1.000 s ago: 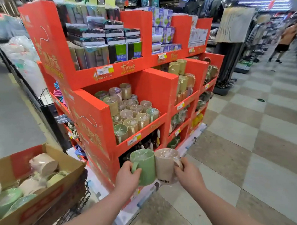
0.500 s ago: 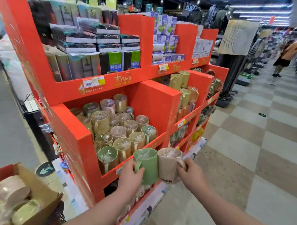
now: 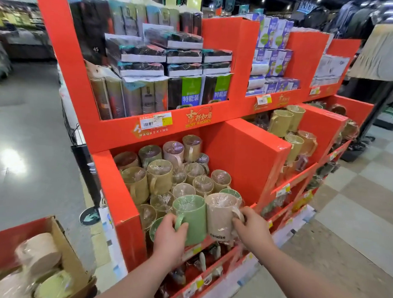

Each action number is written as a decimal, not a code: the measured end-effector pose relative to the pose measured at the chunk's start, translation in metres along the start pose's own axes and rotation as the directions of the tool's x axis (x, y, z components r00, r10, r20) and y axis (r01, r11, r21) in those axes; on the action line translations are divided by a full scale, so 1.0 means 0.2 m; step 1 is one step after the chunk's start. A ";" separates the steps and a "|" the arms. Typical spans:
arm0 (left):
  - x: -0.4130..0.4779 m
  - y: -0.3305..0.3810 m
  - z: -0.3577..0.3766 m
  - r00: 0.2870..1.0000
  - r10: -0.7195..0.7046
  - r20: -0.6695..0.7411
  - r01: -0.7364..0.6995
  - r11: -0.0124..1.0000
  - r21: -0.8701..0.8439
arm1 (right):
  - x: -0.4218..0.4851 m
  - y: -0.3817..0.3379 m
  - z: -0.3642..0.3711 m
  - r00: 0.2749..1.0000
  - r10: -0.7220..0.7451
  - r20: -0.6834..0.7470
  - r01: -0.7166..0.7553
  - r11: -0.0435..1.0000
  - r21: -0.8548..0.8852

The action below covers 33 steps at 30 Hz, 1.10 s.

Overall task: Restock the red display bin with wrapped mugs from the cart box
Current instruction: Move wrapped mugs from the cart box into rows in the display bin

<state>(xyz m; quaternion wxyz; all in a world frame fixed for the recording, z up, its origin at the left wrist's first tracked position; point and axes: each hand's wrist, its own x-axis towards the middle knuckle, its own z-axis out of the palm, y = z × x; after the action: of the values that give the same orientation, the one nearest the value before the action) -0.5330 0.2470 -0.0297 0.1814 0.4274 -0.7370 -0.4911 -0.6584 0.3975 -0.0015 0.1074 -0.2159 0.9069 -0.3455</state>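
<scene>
My left hand (image 3: 169,238) grips the handle of a green wrapped mug (image 3: 192,217). My right hand (image 3: 251,228) grips the handle of a beige wrapped mug (image 3: 220,216) with dark lettering. Both mugs are upright, side by side, at the front edge of the red display bin (image 3: 120,204), which holds several wrapped mugs stacked in rows. The cardboard cart box (image 3: 61,237) at the lower left holds more wrapped mugs in beige and pale green.
Above the bin a red shelf (image 3: 125,128) carries packaged goods. More mug bins (image 3: 321,128) continue to the right. Lower shelves with small items sit under the bin. Checkered floor (image 3: 356,210) lies open to the right, grey aisle floor (image 3: 31,143) to the left.
I have stepped closer to the display and both hands have carried the two mugs up and forward to the bin's front edge. The cart box has slid toward the lower left corner.
</scene>
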 end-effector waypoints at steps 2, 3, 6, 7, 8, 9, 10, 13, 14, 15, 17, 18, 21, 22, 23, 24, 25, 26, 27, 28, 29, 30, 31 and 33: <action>0.04 0.00 -0.01 0.998 -0.023 -0.051 0.023 1.000 -0.005 | 0.09 -0.03 0.03 1.000 -0.016 0.020 0.016 1.000 -0.006; 0.06 0.00 -0.01 0.997 -0.032 -0.077 0.031 0.999 -0.008 | 0.13 -0.05 0.05 0.999 -0.025 0.033 0.026 1.000 -0.013; 0.11 0.00 -0.02 0.988 -0.061 -0.140 0.055 0.997 -0.047 | 0.26 -0.11 0.09 0.994 -0.068 0.081 0.069 0.998 -0.011; 0.13 0.00 -0.02 0.985 -0.073 -0.156 0.065 0.996 -0.057 | 0.31 -0.12 0.10 0.992 -0.088 0.090 0.089 0.996 -0.009; 0.15 0.00 -0.02 0.981 -0.081 -0.174 0.072 0.996 -0.057 | 0.36 -0.14 0.11 0.990 -0.108 0.096 0.109 0.994 -0.013; 0.17 0.00 -0.02 0.977 -0.090 -0.193 0.081 0.995 -0.055 | 0.42 -0.16 0.12 0.987 -0.126 0.102 0.129 0.991 -0.025; 0.18 0.00 -0.01 0.972 -0.103 -0.211 0.093 0.994 -0.059 | 0.47 -0.17 0.13 0.984 -0.142 0.108 0.146 0.989 -0.031; 0.21 0.03 0.00 0.952 -0.136 -0.275 0.114 0.989 -0.095 | 0.63 -0.20 0.16 0.972 -0.190 0.141 0.191 0.982 0.008; 0.21 0.03 0.00 0.945 -0.141 -0.295 0.119 0.989 -0.089 | 0.68 -0.21 0.17 0.966 -0.205 0.156 0.203 0.979 0.029; 0.22 0.04 0.00 0.939 -0.141 -0.314 0.122 0.989 -0.079 | 0.74 -0.22 0.18 0.962 -0.219 0.164 0.215 0.976 0.045; 0.24 0.05 0.02 0.929 -0.143 -0.340 0.130 0.990 -0.061 | 0.85 -0.22 0.21 0.954 -0.243 0.173 0.236 0.970 0.062; 0.26 0.05 0.03 0.923 -0.149 -0.354 0.138 0.989 -0.055 | 0.90 -0.22 0.22 0.953 -0.244 0.179 0.235 0.969 0.071; 0.28 0.07 0.06 0.897 -0.180 -0.405 0.174 0.983 -0.052 | 1.02 -0.22 0.27 0.948 -0.251 0.196 0.235 0.966 0.103; 0.28 0.07 0.08 0.887 -0.190 -0.422 0.185 0.981 -0.053 | 1.05 -0.22 0.29 0.947 -0.252 0.197 0.233 0.966 0.113; 0.29 0.07 0.09 0.877 -0.197 -0.438 0.195 0.979 -0.051 | 1.09 -0.22 0.30 0.950 -0.244 0.195 0.224 0.967 0.119; 0.29 0.07 0.09 0.866 -0.209 -0.455 0.209 0.977 -0.052 | 1.12 -0.22 0.32 0.955 -0.225 0.193 0.204 0.971 0.123; 0.30 0.07 0.10 0.853 -0.221 -0.472 0.223 0.973 -0.052 | 1.15 -0.22 0.33 0.961 -0.201 0.191 0.180 0.976 0.123; 0.30 0.08 0.11 0.841 -0.231 -0.489 0.236 0.970 -0.052 | 1.17 -0.22 0.34 0.965 -0.176 0.192 0.155 0.980 0.121; 0.31 0.08 0.12 0.830 -0.237 -0.505 0.244 0.968 -0.054 | 1.19 -0.23 0.34 0.968 -0.158 0.195 0.137 0.984 0.118; 0.31 0.08 0.13 0.821 -0.242 -0.516 0.248 0.967 -0.059 | 1.20 -0.23 0.35 0.969 -0.147 0.200 0.125 0.985 0.117; 0.32 0.09 0.14 0.814 -0.246 -0.527 0.250 0.966 -0.064 | 1.22 -0.23 0.36 0.967 -0.147 0.206 0.124 0.985 0.120; 0.32 0.09 0.15 0.806 -0.251 -0.535 0.255 0.965 -0.069 | 1.22 -0.23 0.36 0.966 -0.150 0.211 0.126 0.984 0.125; 0.32 0.10 0.16 0.801 -0.256 -0.542 0.259 0.963 -0.073 | 1.23 -0.23 0.38 0.964 -0.155 0.215 0.130 0.983 0.130; 0.33 0.11 0.17 0.794 -0.272 -0.544 0.270 0.959 -0.085 | 1.23 -0.23 0.41 0.960 -0.165 0.225 0.139 0.982 0.124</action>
<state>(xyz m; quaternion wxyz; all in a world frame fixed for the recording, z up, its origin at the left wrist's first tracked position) -0.6040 0.2163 -0.0366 0.3141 0.6510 -0.5841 -0.3693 -0.8338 0.2053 -0.0424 0.1981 -0.3181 0.8488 -0.3730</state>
